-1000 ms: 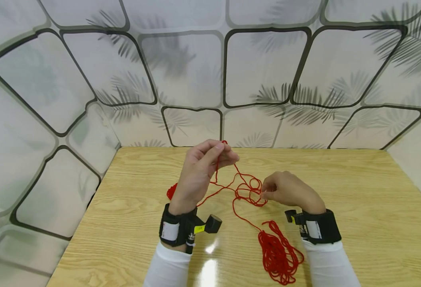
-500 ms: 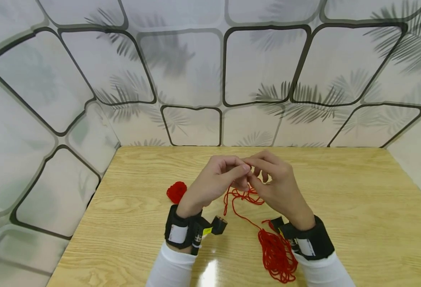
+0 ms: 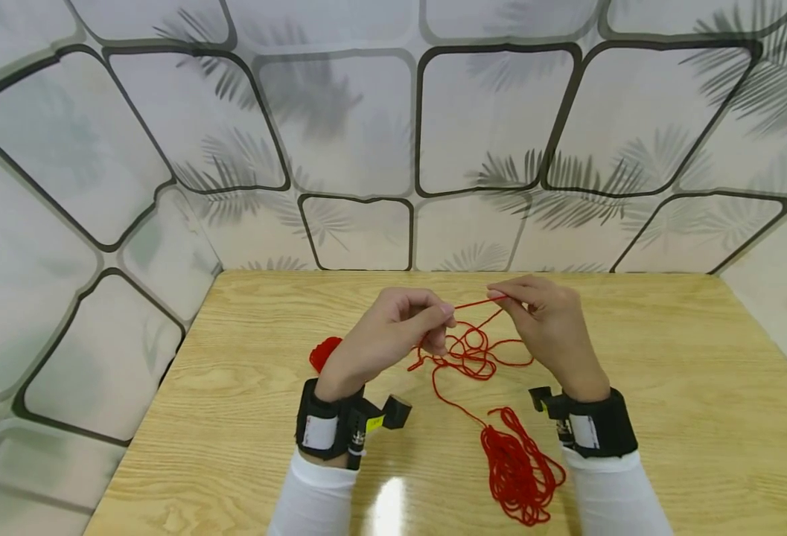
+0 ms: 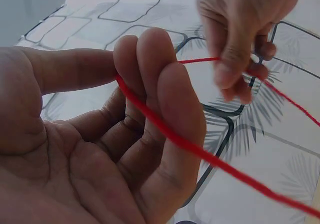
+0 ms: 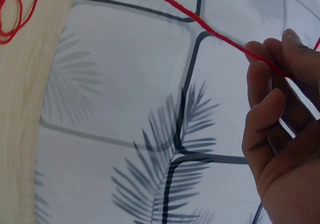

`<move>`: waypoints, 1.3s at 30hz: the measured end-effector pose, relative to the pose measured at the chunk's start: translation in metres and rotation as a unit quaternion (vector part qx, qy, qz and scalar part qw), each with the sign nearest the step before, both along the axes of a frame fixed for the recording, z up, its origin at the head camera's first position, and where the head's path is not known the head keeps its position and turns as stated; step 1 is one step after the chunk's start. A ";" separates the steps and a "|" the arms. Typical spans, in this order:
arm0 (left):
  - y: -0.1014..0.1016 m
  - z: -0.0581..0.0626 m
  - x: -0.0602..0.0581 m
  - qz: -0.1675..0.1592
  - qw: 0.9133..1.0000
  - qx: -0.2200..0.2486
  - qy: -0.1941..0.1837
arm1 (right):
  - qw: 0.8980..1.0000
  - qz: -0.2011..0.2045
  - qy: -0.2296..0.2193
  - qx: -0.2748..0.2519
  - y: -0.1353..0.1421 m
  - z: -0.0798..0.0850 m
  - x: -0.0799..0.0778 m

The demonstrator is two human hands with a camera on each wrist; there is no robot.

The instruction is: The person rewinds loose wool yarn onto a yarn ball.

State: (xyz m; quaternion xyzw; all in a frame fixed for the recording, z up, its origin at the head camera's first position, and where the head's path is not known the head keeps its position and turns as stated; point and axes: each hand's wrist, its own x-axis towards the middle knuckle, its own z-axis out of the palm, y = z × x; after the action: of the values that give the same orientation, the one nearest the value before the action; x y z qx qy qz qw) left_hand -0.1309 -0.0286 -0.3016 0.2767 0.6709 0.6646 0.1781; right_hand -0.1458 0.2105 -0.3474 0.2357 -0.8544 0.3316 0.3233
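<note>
My left hand point(image 3: 393, 335) pinches a strand of red yarn point(image 4: 150, 115) between thumb and fingertips; in the left wrist view the strand crosses the palm side of the fingers. To its right, my right hand point(image 3: 554, 327) pinches the same yarn between thumb and fingers, with a short taut length point(image 3: 476, 304) stretched between the two hands. From the right hand the strand slants down to loose red loops point(image 3: 470, 357) on the table below. The right wrist view shows the yarn point(image 5: 215, 33) running into the right fingertips.
A looped red yarn bundle point(image 3: 517, 473) lies at the front of the wooden table point(image 3: 232, 447), joined by a strand to the loose loops. Partly behind the left forearm sits a small red yarn ball point(image 3: 325, 353). A patterned wall point(image 3: 480, 126) rises behind the table.
The right hand came up from the loose loops to meet the left fingertips, then drew away to the right, pulling yarn taut between them. The left hand moved slightly down and right.
</note>
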 end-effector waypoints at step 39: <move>0.007 -0.020 0.006 0.195 0.834 -0.271 0.440 | 0.991 -0.073 -0.020 0.112 0.015 -0.006 0.004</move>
State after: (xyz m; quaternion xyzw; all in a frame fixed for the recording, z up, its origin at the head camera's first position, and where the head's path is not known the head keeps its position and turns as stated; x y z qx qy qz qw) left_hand -0.1251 -0.0212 -0.3219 0.3440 0.8717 0.2850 -0.2013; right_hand -0.1420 0.2258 -0.3535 0.2006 -0.9073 0.2142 0.3010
